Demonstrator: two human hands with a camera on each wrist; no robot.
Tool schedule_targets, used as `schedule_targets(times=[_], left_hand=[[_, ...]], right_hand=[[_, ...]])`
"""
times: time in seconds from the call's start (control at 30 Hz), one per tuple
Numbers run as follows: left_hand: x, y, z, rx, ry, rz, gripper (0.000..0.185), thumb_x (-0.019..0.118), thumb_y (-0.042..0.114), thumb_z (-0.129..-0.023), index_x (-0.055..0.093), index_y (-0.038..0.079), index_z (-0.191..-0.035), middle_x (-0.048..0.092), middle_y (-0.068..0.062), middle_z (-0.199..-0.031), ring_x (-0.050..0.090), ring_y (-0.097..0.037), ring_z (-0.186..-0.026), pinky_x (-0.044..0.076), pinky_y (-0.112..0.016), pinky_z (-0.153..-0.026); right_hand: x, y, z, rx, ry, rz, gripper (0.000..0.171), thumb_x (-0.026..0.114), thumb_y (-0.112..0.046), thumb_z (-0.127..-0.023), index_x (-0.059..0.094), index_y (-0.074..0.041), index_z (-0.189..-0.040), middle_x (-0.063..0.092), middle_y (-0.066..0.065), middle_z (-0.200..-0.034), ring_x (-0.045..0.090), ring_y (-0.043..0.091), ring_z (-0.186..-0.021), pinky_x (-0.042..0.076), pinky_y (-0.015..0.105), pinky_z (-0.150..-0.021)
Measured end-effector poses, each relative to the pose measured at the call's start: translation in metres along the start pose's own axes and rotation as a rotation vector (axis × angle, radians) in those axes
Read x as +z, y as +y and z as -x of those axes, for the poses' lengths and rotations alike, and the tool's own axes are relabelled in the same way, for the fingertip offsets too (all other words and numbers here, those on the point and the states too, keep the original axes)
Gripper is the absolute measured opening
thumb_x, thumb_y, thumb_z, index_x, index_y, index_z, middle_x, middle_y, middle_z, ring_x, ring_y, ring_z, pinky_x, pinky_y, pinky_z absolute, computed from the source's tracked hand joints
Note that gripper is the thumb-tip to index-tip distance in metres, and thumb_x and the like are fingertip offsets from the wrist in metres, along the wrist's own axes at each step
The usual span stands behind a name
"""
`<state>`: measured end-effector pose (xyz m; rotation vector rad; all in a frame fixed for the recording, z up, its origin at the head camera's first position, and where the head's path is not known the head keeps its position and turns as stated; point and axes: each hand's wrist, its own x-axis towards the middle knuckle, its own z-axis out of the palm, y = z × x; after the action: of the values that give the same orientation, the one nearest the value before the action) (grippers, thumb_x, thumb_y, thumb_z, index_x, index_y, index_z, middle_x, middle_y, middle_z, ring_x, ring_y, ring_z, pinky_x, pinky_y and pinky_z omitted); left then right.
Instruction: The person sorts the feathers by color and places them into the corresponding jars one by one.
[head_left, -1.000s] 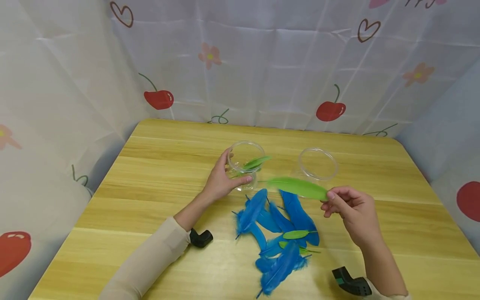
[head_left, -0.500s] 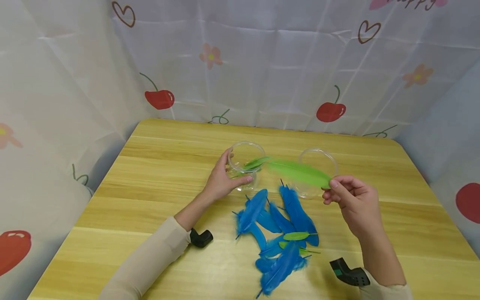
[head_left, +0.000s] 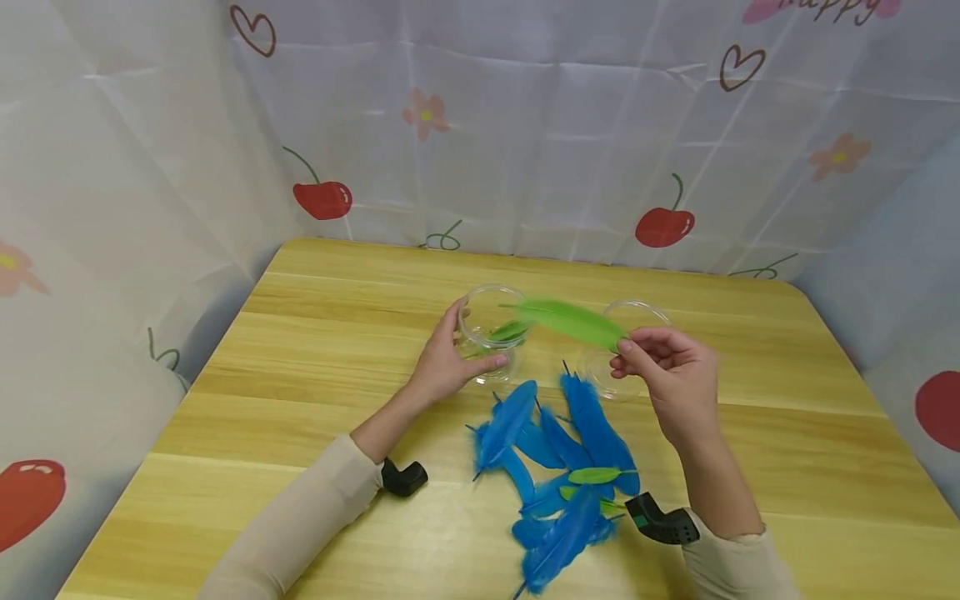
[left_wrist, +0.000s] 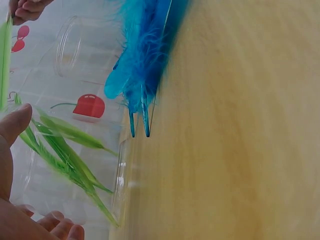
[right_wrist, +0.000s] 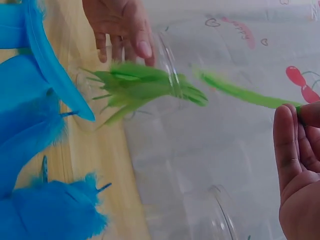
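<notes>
My left hand [head_left: 444, 360] holds a clear plastic cup [head_left: 480, 318] upright on the table, thumb in front and fingers round the far side. Several green feathers [right_wrist: 137, 82] stand inside it, quills down. Between thumb and fingertips, my right hand [head_left: 671, 379] pinches one end of a long green feather [head_left: 573, 323]. That feather is level in the air, its far end by the cup's rim. Nearer me lies a loose pile of blue feathers [head_left: 596, 421], with two small green feathers [head_left: 595, 475] on it.
A second clear cup [head_left: 600, 377] stands to the right, partly behind my right hand. Under everything is a wooden table [head_left: 360, 333], with a printed curtain [head_left: 525, 150] hanging along its back edge. Black wrist devices [head_left: 405, 478] sit at both cuffs.
My right hand has moved left and a little up, bringing the long green feather's far end to the cup's rim. My left hand keeps its grip on the cup.
</notes>
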<state>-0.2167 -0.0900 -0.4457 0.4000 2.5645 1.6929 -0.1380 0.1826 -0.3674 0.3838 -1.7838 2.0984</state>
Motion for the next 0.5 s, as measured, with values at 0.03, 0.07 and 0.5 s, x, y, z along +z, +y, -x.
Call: schedule_targets(times=[0.03, 0.07, 0.5], left_hand=[[0.000, 0.000, 0.000, -0.001, 0.000, -0.002, 0.104, 0.084, 0.041, -0.078, 0.021, 0.021, -0.157, 0.036, -0.010, -0.153, 0.044, -0.036, -0.129, 0.042, -0.054, -0.101], [-0.001, 0.000, 0.000, -0.001, -0.001, -0.004, 0.104, 0.085, 0.041, -0.078, 0.021, 0.021, -0.157, 0.036, -0.010, -0.153, 0.045, -0.036, -0.128, 0.042, -0.054, -0.101], [-0.001, -0.001, -0.001, 0.009, -0.005, 0.018, 0.103, 0.085, 0.040, -0.077, 0.023, 0.023, -0.157, 0.036, -0.011, -0.152, 0.046, -0.035, -0.127, 0.044, -0.052, -0.099]], right_hand=[[0.003, 0.002, -0.001, -0.004, 0.005, 0.028, 0.005, 0.061, 0.019, -0.087, 0.063, 0.019, -0.092, 0.071, 0.014, -0.076, 0.070, 0.018, -0.061, 0.058, 0.028, -0.061], [0.006, 0.003, -0.003, -0.009, 0.003, 0.044, 0.006, 0.062, 0.019, -0.087, 0.061, 0.021, -0.092, 0.071, 0.014, -0.076, 0.070, 0.018, -0.060, 0.058, 0.028, -0.061], [0.040, 0.021, -0.018, -0.124, -0.053, 0.378, 0.008, 0.067, 0.016, -0.085, 0.068, 0.015, -0.093, 0.071, 0.016, -0.078, 0.068, 0.005, -0.065, 0.056, 0.021, -0.064]])
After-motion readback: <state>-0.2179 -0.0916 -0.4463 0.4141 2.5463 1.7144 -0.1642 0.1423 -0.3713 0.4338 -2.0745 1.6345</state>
